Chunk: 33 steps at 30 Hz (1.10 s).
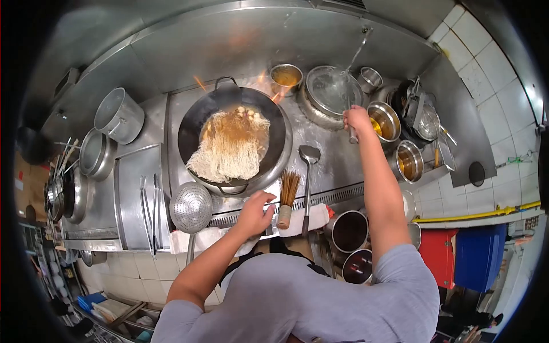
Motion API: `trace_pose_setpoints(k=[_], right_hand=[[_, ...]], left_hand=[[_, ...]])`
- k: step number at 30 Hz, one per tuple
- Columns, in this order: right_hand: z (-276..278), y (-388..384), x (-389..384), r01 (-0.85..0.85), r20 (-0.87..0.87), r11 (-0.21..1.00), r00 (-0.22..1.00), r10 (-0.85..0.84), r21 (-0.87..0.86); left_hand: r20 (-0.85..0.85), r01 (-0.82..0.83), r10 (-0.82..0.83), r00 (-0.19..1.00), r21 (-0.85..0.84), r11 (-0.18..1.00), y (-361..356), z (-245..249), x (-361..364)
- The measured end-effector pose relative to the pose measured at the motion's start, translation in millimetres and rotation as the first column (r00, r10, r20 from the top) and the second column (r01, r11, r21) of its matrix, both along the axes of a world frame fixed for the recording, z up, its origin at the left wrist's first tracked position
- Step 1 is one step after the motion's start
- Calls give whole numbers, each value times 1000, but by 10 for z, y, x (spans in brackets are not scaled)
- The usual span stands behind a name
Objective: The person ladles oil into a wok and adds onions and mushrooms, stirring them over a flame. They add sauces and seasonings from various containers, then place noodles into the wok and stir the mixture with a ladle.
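Observation:
My right hand (357, 121) is closed round the handle of a ladle (352, 135), whose bowl end is hard to make out over a water-filled pot (334, 91). Water runs down from a tap (366, 31) into that pot. My left hand (256, 212) hovers with fingers apart at the front edge of the stove, holding nothing, between a perforated skimmer (191, 207) and a bamboo brush (287, 191). A black wok (191, 123) holds pale noodles (226, 154) in brown liquid, with flames behind it.
A spatula (309, 157) lies right of the brush. Metal bowls of yellow liquid (384, 121) stand at the right, dark sauce pots (350, 231) near my body. Tongs (154, 211) and a tall pot (120, 117) are at the left. A yellow pipe (474, 216) runs along the right wall.

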State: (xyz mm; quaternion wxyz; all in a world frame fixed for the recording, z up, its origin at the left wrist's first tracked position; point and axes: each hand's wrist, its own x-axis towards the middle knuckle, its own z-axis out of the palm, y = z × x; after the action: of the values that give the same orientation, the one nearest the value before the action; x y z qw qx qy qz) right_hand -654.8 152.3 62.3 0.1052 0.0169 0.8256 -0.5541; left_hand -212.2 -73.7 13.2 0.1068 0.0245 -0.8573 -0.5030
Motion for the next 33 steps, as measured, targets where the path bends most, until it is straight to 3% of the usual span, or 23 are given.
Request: trace_pose_setpoints(k=[1, 2, 3, 4, 6, 8, 10, 12, 14, 16, 18, 19, 20, 21, 22, 23, 24, 25, 26, 28, 29, 30, 33], right_hand=[[81, 142, 160, 11, 271, 959, 960, 69, -282], [39, 309, 244, 32, 279, 960, 959, 49, -277], [18, 486, 309, 171, 436, 790, 890, 132, -588], [-14, 659, 406, 348, 531, 513, 805, 265, -785], [35, 946, 772, 329, 491, 480, 830, 263, -813], [21, 1253, 1091, 419, 459, 198, 733, 502, -886], [223, 1425, 1525, 422, 450, 174, 748, 487, -890], [416, 1554, 1972, 422, 438, 146, 765, 472, -895], [555, 1676, 2355, 440, 472, 180, 762, 443, -880], [617, 1784, 2679, 427, 464, 191, 748, 475, -884], [739, 1831, 2940, 412, 454, 199, 735, 505, -889], [837, 1819, 3054, 388, 476, 276, 734, 484, -879], [887, 1820, 3146, 360, 495, 352, 734, 465, -864], [891, 1864, 3211, 304, 489, 416, 734, 472, -857], [948, 1850, 3289, 303, 490, 417, 731, 475, -857], [1046, 1799, 3386, 155, 486, 623, 776, 403, -766], [1096, 1743, 3483, 14, 459, 791, 821, 340, -611], [1089, 1684, 3554, -21, 466, 857, 832, 300, -515], [973, 1613, 3624, -27, 468, 855, 828, 310, -518], [545, 1507, 3815, -193, 162, 977, 965, 206, -94], [407, 1500, 3895, -307, -26, 951, 951, 308, 36], [537, 1377, 3978, -243, 130, 967, 959, 251, -73], [362, 1171, 4086, -256, 193, 942, 935, 299, -218]], left_hand=[[65, 23, -26, 998, 52, 998, 84, -80, -83], [129, 44, -58, 990, 105, 993, 160, -241, -198], [135, 63, -78, 988, 112, 992, 224, -422, -344], [225, 1, -49, 973, 208, 978, 290, -667, -503], [376, -116, -23, 926, 342, 933, 394, -1159, -905], [524, -270, -5, 851, 446, 853, 525, -1296, -1312], [581, -393, 6, 814, 545, 741, 607, -1886, -1788], [589, -479, 91, 803, 547, 686, 709, -1941, -2147], [615, -534, 122, 779, 547, 644, 795, -1993, -2463], [645, -641, 169, 745, 624, 448, 854, -1985, -2652], [684, -663, 159, 712, 580, 474, 846, -1797, -2747], [718, -684, 159, 678, 536, 495, 824, -1729, -2784], [720, -684, 157, 676, 534, 497, 778, -2005, -2872], [613, -379, 227, 756, 128, 916, 717, -2509, -2973], [496, 16, 200, 845, -396, 918, 670, -2789, -3016], [498, 10, 206, 842, -398, 917, 649, -2610, -2974], [506, 116, 135, 852, -434, 893, 640, -2210, -2879], [515, 216, 66, 854, -467, 857, 627, -1884, -2779], [518, 209, 76, 852, -469, 858, 605, -1788, -2688], [283, -150, 200, 938, -189, 970, 566, -1621, -2417], [336, -107, 152, 929, -150, 983, 513, -1115, -2218], [337, -128, 174, 925, -155, 980, 438, -786, -2054], [22, -79, 90, 996, -290, 954, 139, -444, -1570]])
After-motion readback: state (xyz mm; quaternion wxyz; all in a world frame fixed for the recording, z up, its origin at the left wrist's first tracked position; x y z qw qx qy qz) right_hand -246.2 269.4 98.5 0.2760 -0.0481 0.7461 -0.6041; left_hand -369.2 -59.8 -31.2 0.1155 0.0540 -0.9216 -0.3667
